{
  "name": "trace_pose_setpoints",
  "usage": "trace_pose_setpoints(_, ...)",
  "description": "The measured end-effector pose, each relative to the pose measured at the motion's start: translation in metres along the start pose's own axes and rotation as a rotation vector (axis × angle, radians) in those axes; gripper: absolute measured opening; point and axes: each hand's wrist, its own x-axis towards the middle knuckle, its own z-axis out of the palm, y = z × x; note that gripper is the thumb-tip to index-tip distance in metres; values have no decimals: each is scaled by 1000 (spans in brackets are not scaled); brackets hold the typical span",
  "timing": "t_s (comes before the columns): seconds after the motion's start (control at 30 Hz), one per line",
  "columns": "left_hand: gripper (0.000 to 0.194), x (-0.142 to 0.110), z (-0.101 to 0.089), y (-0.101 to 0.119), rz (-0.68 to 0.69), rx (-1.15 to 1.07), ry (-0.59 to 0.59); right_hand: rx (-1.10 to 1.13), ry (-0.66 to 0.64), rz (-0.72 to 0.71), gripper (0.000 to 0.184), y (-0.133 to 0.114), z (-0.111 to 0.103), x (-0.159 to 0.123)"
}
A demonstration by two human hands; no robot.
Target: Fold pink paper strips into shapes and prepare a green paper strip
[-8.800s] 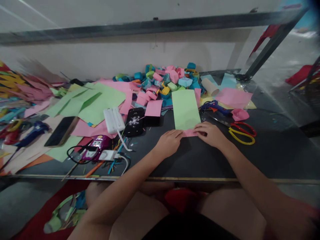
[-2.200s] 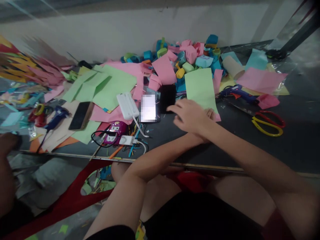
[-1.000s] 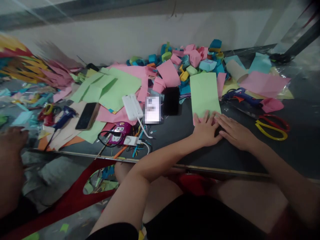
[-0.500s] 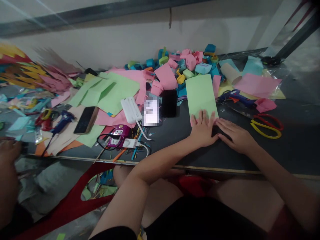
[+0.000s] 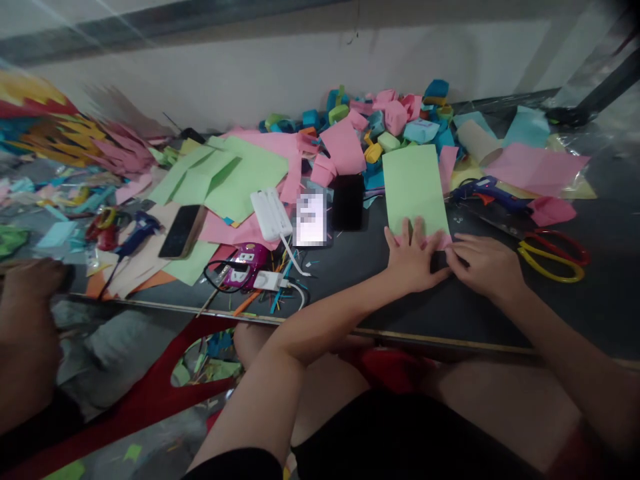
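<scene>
A light green sheet of paper [image 5: 416,183] lies upright before me on the dark table, with a narrow pink edge [image 5: 443,240] showing along its near end. My left hand [image 5: 413,260] is spread flat over that near end, fingers apart and pointing away from me. At the sheet's near right corner is my right hand [image 5: 483,267], its fingers curled and thumb and fingertips closed on the pink edge. Scissors [image 5: 553,257] with red and yellow handles lie right of my right hand. Beyond them is a blue glue gun [image 5: 500,190].
Folded paper pieces [image 5: 395,117] are heaped at the back. Left of the sheet lie a dark phone [image 5: 348,203], a lit screen [image 5: 311,220], a white power bank [image 5: 271,213] and a purple power socket [image 5: 246,267]. Another person's hand [image 5: 35,280] rests at the far left table edge.
My right hand's fingers have gone from stretched flat to curled at the sheet's corner. More of the pink edge shows. The whole view has shifted slightly.
</scene>
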Motion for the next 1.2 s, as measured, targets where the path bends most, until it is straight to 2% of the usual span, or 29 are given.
trace_pose_setpoints(0.07,94,1,-4,0,-11,10,-32,49,20,-54,37,-2,5,13)
trace_pose_setpoints(0.2,106,5,-13,-7,18,3,-138,173,-99,-134,41,3,15,23)
trace_pose_setpoints(0.43,97,7,-18,-24,-7,-45,-184,231,-242,-123,51,15,17,4)
trace_pose_setpoints(0.67,105,8,-16,-24,-17,-35,-191,138,-360,-35,61,25,-1,-22)
trace_pose_setpoints(0.8,103,7,-17,-24,-11,-27,-188,97,-307,0,62,26,-4,-36)
trace_pose_setpoints(0.9,100,5,-14,-21,-8,-6,-145,54,-225,51,60,16,1,-37)
trace_pose_setpoints(1.0,98,3,-11,-19,5,17,-73,32,-132,89,60,0,5,-25)
trace_pose_setpoints(1.07,95,3,-8,-19,22,27,-58,52,-101,62,62,-12,7,-12)
trace_pose_setpoints(1.2,86,5,-5,-22,66,29,-67,139,-192,-44,65,-25,11,17)
